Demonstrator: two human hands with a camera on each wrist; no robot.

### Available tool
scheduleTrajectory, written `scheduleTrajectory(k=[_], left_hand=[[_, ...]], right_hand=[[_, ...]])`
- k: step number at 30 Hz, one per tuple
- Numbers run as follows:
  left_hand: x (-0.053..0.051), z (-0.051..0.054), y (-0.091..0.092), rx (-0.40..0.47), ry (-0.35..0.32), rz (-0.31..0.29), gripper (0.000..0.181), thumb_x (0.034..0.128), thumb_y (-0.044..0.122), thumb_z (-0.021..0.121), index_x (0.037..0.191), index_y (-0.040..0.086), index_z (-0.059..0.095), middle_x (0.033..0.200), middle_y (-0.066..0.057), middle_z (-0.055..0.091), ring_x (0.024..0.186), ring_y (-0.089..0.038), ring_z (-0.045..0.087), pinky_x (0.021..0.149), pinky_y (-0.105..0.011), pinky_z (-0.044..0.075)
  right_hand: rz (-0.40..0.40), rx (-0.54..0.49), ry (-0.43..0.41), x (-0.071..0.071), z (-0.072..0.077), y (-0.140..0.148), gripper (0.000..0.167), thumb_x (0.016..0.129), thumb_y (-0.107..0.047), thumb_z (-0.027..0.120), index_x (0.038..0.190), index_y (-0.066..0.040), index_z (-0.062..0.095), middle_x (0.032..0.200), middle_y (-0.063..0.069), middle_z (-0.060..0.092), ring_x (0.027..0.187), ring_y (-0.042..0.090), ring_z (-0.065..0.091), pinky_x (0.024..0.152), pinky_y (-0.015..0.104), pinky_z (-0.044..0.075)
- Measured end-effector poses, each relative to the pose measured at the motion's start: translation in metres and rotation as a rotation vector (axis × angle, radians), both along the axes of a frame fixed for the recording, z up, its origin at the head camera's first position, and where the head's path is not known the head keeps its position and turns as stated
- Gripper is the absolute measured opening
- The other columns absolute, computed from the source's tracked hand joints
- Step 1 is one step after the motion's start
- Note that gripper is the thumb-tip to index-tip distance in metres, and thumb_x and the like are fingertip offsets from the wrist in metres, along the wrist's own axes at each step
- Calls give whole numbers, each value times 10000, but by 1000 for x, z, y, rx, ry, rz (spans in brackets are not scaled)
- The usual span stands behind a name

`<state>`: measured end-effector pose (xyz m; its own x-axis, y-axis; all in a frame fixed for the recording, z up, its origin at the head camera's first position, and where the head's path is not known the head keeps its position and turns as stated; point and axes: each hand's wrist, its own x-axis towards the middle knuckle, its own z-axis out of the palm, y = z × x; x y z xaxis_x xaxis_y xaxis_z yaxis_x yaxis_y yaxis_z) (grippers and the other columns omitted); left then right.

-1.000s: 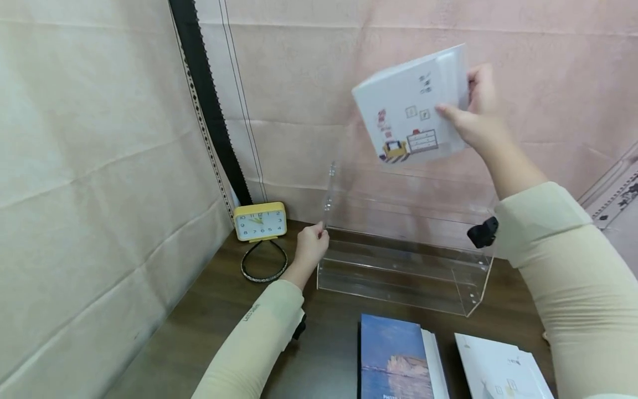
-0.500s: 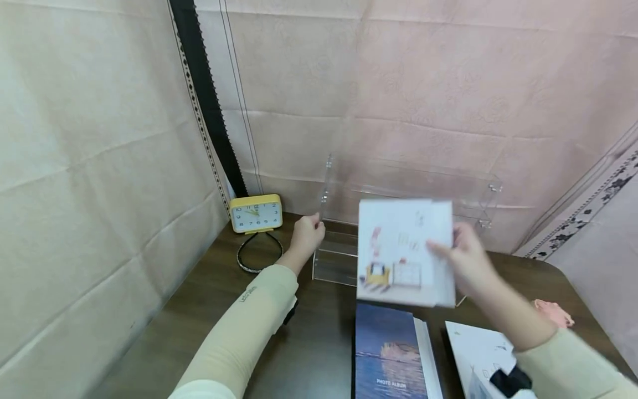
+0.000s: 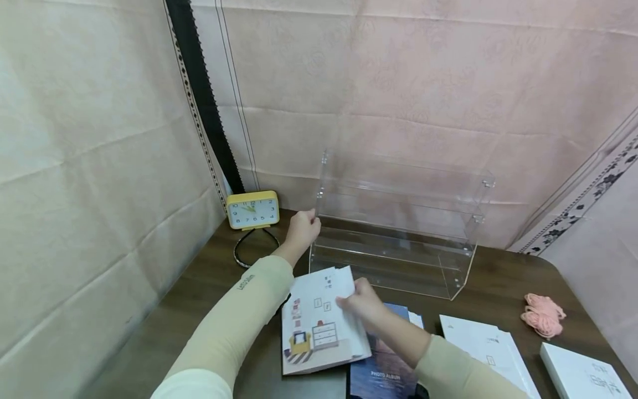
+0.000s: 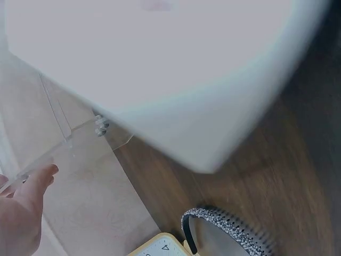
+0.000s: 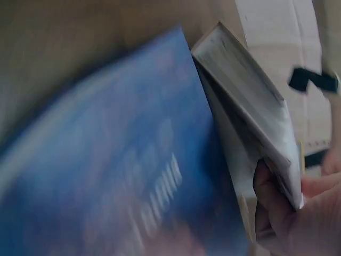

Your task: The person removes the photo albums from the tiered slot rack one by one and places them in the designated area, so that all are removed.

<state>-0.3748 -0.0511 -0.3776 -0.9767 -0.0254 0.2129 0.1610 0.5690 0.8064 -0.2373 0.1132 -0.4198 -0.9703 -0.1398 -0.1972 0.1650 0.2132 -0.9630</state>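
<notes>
My right hand grips a thick white book by its right edge, thumb on the cover, which bears a yellow armchair and a white cabinet drawing. The right wrist view shows its pages edge-on. The book is tilted low over the table, partly over a blue photo album. Farther back, my left hand pinches the left side panel of a clear acrylic shelf rack. In the left wrist view, the thumb lies against that panel, while the blurred white book covers the upper part.
A yellow alarm clock and a glittery headband stand left of the rack. To the right lie white books, another white book and a pink yarn bundle. Cloth walls enclose the wooden table.
My right hand has brought the white book down and to the left, from above the rack to low in front of it. The left hand stays on the rack's side.
</notes>
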Motion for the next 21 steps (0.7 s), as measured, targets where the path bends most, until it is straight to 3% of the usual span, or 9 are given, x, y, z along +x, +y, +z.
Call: scheduleTrajectory(k=[4, 7, 9, 13, 17, 19, 21], left_hand=[[1, -1, 4, 18, -13, -21, 394, 948, 101, 493, 1327, -4, 488, 1373, -147, 456, 991, -228, 581, 770, -313, 501], [2, 1, 4, 23, -4, -21, 383, 943, 95, 496, 1313, -4, 507, 1360, -149, 472, 947, -227, 591, 748, -311, 501], [2, 1, 3, 28, -5, -17, 381, 943, 95, 497, 1312, 4, 513, 1361, -138, 474, 834, -211, 601, 685, -291, 501], [3, 1, 0, 29, -9, -10, 385, 945, 98, 493, 1320, 10, 507, 1368, -127, 470, 836, -211, 600, 666, -286, 495], [2, 0, -3, 54, -22, -8, 391, 951, 106, 493, 1331, 16, 498, 1385, -121, 452, 1000, -226, 573, 757, -317, 502], [2, 1, -6, 66, -27, -4, 388, 954, 110, 495, 1333, 26, 502, 1389, -117, 450, 986, -229, 579, 763, -328, 505], [1, 3, -8, 41, -21, 3, 374, 957, 126, 500, 1318, 30, 528, 1360, -124, 489, 945, -221, 584, 741, -323, 505]], right_hand=[[1, -72, -34, 16, -14, -18, 326, 853, 73, 552, 1114, 189, 394, 954, 243, 577, 785, 293, 625, 677, 396, 534], [-49, -88, -21, 25, -23, -30, 337, 870, 61, 555, 1135, 185, 388, 984, 238, 557, 824, 293, 607, 696, 396, 518], [-86, -27, 11, 29, -29, -38, 401, 873, 32, 581, 1166, 175, 347, 1033, 246, 506, 893, 323, 568, 754, 425, 495], [-106, 198, 139, 33, -40, -50, 563, 840, -7, 640, 1239, 182, 291, 1150, 322, 409, 1088, 447, 446, 924, 532, 386], [-19, 403, 256, 39, -46, -55, 735, 793, -13, 670, 1348, 198, 238, 1364, 389, 237, 1269, 520, 229, 1033, 571, 231], [58, 440, 273, 42, -41, -54, 791, 796, -47, 675, 1383, 185, 197, 1422, 385, 152, 1305, 516, 160, 1046, 573, 199], [131, 425, 301, 43, -33, -50, 806, 804, -82, 683, 1388, 180, 194, 1427, 382, 163, 1308, 504, 183, 1044, 569, 209]])
